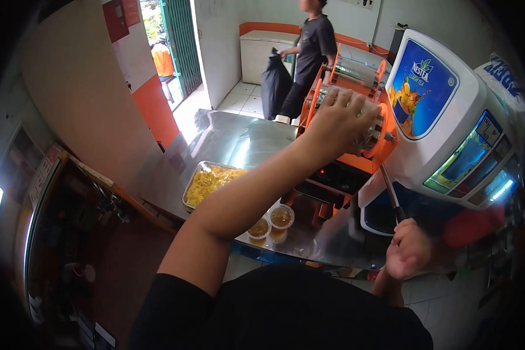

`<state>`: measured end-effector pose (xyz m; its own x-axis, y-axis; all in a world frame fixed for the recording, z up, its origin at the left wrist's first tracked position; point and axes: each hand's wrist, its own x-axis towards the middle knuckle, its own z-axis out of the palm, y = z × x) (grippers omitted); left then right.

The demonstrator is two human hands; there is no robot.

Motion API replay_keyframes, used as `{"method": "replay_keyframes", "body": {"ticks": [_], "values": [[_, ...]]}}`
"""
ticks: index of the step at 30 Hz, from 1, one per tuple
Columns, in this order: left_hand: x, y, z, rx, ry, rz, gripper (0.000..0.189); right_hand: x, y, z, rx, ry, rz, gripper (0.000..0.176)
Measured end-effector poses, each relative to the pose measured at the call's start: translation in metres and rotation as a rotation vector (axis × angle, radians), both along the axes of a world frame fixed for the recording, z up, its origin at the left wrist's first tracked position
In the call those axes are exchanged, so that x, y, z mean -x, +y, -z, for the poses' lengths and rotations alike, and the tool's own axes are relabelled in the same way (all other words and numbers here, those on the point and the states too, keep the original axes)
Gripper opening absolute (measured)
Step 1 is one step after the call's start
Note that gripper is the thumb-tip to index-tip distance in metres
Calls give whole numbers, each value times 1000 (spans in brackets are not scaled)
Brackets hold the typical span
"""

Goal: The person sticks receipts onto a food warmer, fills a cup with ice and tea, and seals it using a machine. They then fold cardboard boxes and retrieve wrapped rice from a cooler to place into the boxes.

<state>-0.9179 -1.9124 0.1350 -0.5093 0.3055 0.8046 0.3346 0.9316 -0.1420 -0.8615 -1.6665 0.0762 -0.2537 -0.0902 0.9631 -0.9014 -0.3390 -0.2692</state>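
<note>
An orange cup-sealing machine (378, 156) stands on the steel counter in front of me. My left hand (345, 121) reaches across to its top, fingers curled over a roll of clear film (367, 140); the palm side is hidden. Lower right, my right hand (409, 249) is closed around the black grip of the machine's metal lever (393, 192), which slants down toward me. Two clear cups, one cup (282, 216) beside another cup (259, 228), hold brownish contents on the counter below my left forearm. A small red light glows on the machine's front.
A tray of yellow food (207, 185) under clear wrap lies on the steel counter (239, 131), partly behind my forearm. A white Nestea drink dispenser (373, 204) rises at the right. Beyond the counter, a person (318, 46) holds a black bag (276, 87) near an open doorway.
</note>
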Motion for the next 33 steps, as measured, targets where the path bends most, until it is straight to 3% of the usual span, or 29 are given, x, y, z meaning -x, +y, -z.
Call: {"method": "replay_keyframes", "body": {"ticks": [3,5,7,9,10,11,12,13,14,15,17,20,22,23,25,26,27,28,30,31,33], "values": [[-2,-3,9,-62,115,94,60,4,-4,-2,41,25,10,49],[-18,-1,31,25,305,-30,48,7,-10,-5,71,50,21,49],[-41,11,63,-201,252,123,39,13,-14,-12,58,96,34,46],[-63,29,114,-709,-47,388,34,21,-23,-31,90,115,54,44],[-71,36,141,-992,-317,470,23,29,-29,-44,126,136,78,42],[-69,43,190,-1572,-668,678,18,44,-32,-57,213,94,105,40],[-67,45,215,-1862,-851,557,21,63,-34,-75,299,52,132,39],[-63,44,232,-2193,-967,584,27,80,-38,-103,321,-132,182,35],[-61,43,247,-2534,-1081,598,33,136,-33,-119,172,-67,604,32],[-54,43,261,-2578,-1053,599,40,169,-54,-151,247,-262,645,29],[-39,44,265,-2626,-926,490,58,259,-88,-198,174,41,927,31],[-16,39,271,-2637,-797,459,64,392,-109,-210,-229,-137,1092,42],[-11,40,272,-2627,-808,416,62,432,-111,-182,-428,245,1309,49],[-7,38,281,-2559,-804,420,59,442,-114,-184,-442,235,1317,49],[-8,39,288,-2453,-731,494,50,457,-122,-176,-184,491,1536,44],[2,31,324,-2497,-683,621,47,434,-107,-184,-209,481,1548,44],[-2,30,325,-2458,-722,619,48,384,-112,-192,-77,436,1417,39],[-7,27,323,-2415,-761,620,48,287,-103,-181,56,390,1286,34],[-31,33,307,-2431,-795,561,50,228,-71,-153,-26,176,563,35],[-46,36,296,-2444,-799,504,51,177,-63,-127,33,216,512,22],[-77,35,282,-2470,-942,441,49,114,-43,-59,-23,40,339,13]]}}
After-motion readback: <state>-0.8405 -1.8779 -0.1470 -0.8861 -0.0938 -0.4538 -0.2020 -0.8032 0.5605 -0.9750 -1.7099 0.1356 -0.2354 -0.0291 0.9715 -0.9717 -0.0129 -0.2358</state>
